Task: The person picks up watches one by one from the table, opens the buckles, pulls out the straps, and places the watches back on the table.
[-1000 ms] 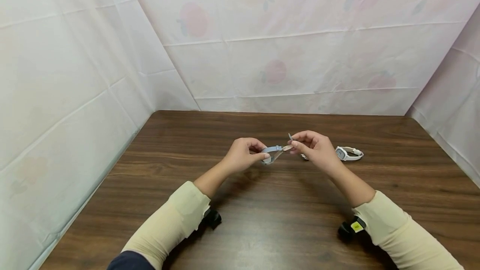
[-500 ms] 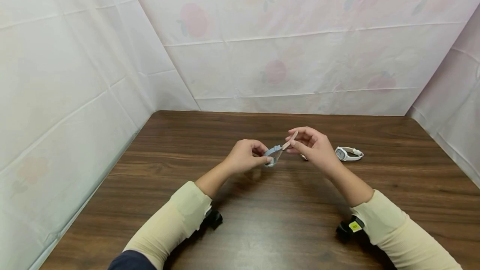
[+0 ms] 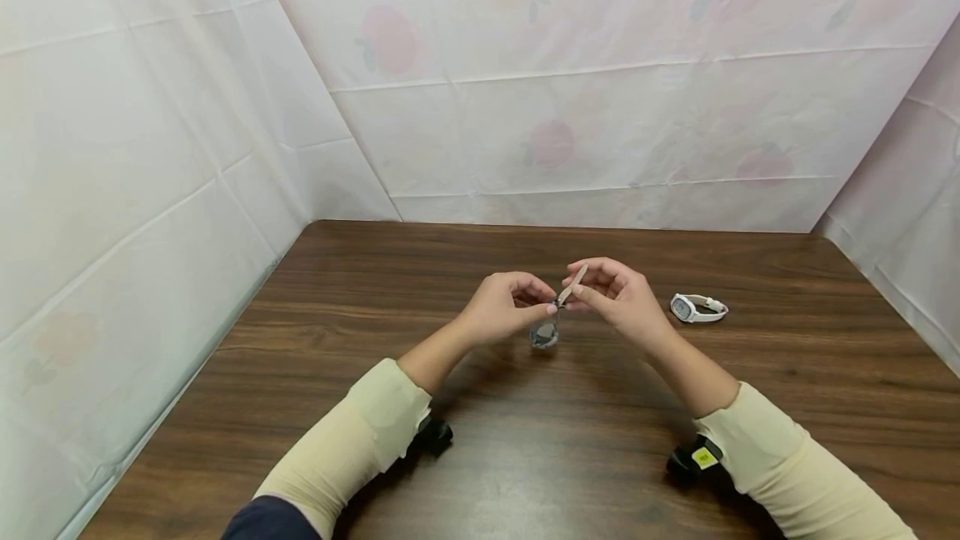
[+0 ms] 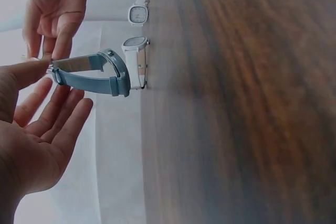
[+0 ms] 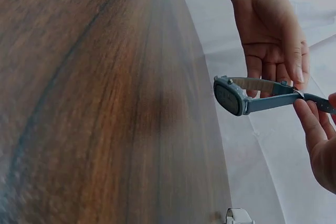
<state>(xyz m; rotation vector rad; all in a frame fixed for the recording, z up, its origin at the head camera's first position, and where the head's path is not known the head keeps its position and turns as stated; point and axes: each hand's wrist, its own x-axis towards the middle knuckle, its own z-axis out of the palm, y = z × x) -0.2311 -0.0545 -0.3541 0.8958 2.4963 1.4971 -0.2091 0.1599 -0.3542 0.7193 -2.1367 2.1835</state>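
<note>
A blue-grey wristwatch (image 3: pixel 543 335) hangs in a closed loop between both hands above the brown table (image 3: pixel 495 473), its case downward. My left hand (image 3: pixel 502 308) pinches it by the buckle end, thumb and forefinger meeting there. In the head view my right hand (image 3: pixel 618 300) pinches the pale-lined strap tail, which points up past its fingertips. The left wrist view shows the strap (image 4: pixel 86 82) running through the metal buckle (image 4: pixel 56 75) beside the left thumb. From the right wrist, the dark watch face (image 5: pixel 229 99) is seen turned away from the hands.
A white watch (image 3: pixel 697 308) lies buckled on the table to the right of my right hand. A second white watch (image 4: pixel 137 64) appears in the left wrist view, hidden behind the right hand from the head. White printed curtains (image 3: pixel 547 82) enclose the table's back and sides.
Left hand has shifted right, from the watch's case to the buckle, bringing the hands close together. The watch case has swung down. The strap tail stands more upright in the right fingers.
</note>
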